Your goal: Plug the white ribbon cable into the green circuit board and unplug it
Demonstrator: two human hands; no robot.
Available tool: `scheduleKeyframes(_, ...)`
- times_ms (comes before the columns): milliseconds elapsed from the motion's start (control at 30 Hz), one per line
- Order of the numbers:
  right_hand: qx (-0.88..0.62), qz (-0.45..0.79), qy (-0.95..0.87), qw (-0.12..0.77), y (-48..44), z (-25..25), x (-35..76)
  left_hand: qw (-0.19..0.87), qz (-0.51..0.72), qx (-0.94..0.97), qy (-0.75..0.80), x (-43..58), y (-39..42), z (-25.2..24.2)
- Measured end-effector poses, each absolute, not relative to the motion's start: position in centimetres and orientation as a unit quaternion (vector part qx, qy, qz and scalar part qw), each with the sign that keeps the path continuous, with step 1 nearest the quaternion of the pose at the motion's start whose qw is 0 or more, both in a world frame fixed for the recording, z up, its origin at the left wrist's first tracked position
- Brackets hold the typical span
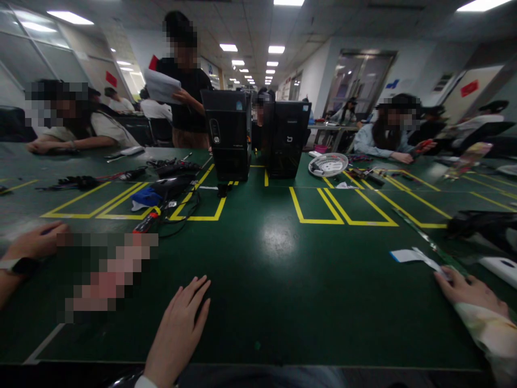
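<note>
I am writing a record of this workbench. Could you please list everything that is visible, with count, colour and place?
table: one, dark green with yellow marked boxes, fills the view
computer towers: two, black, upright at the centre back
fan grille: one, white, right of the towers
screwdriver: one, red and black handle, left of centre
cables: several, black, left of the towers
paper strip: one, white, near the right edge
standing person: one, black top, holds papers behind the towers
seated people: several, around the table
co-worker's hand: one, black watch, left edge
left hand: flat on the table, bottom centre, holds nothing
right hand: right edge, fingertips at the strip's end
</note>
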State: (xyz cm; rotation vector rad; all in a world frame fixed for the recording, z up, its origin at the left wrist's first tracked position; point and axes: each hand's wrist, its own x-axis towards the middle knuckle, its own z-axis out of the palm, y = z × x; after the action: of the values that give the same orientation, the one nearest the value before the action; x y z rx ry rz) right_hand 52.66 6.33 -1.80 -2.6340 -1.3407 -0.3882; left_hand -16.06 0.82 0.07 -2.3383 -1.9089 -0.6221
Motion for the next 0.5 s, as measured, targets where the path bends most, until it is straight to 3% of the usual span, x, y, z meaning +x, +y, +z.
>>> scheduleKeyframes(100,-0.904,-0.065,-0.412,0.095,6.2,-1.8,51.9,0.032,-0.198,-0.759,-0.620,-16.1,0.8,0.1)
scheduleKeyframes(233,-0.890,-0.122,-0.420,0.128,5.6,-1.4,50.1,0.035,-0.197,-0.758,-0.621,-16.2,0.9,0.0)
scheduleKeyframes(500,-0.820,-0.163,-0.544,0.072,4.9,-0.6,49.1,0.034,-0.200,-0.757,-0.621,-16.1,0.8,0.1)
